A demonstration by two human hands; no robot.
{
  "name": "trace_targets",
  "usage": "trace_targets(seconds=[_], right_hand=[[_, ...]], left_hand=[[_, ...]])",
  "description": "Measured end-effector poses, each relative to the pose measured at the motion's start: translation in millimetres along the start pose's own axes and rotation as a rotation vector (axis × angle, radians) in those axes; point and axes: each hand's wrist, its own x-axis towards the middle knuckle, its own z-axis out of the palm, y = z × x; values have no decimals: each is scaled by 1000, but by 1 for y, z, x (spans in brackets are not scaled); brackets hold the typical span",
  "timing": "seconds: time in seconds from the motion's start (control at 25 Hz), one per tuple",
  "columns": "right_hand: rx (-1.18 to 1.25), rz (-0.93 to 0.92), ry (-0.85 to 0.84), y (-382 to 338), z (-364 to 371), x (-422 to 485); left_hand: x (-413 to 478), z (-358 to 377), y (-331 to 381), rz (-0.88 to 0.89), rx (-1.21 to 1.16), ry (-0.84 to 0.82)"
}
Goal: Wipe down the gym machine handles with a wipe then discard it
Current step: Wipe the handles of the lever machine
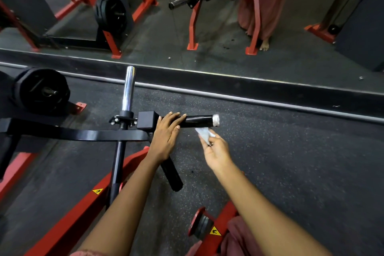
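Observation:
A black horizontal machine handle with a silver end cap points right from a black block on the machine arm. My left hand lies flat over the handle's inner end, fingers straight. My right hand pinches a crumpled white wipe just below the handle's outer end, a small gap away from it. A second black handle slants down beneath my left wrist.
A chrome weight peg stands up behind the handle. Black weight plates sit at the left. Red frame bars run along the bottom. A wall mirror behind the floor ledge reflects the machines. Speckled rubber floor spreads to the right.

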Motion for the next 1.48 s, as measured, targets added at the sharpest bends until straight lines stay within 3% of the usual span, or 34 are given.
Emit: trace_targets(seconds=[0.12, 0.28, 0.48, 0.68, 0.8, 0.96, 1.2, 1.36, 1.48], right_hand=[[61, -66, 31, -26, -22, 1], [-40, -43, 40, -20, -13, 8], [-143, -174, 78, -30, -17, 9], [-1059, -593, 113, -46, -13, 8], [-1267, -801, 51, -28, -12, 2], [-1339, -885, 76, -23, -24, -1], [-1314, -770, 131, -25, -15, 7], [-1343, -868, 105, -11, -19, -8], [-1360, -822, 125, -20, -13, 4]], left_hand=[[-1, 3, 2, 20, 67, 5], [1, 6, 10, 20, 128, -26], [13, 23, 39, 192, 291, -110], [15, 41, 41, 173, 288, -53], [14, 44, 41, 161, 254, -14], [14, 47, 42, 159, 237, 19], [14, 47, 43, 162, 221, 26], [14, 48, 41, 160, 210, 16], [15, 46, 40, 158, 198, -14]])
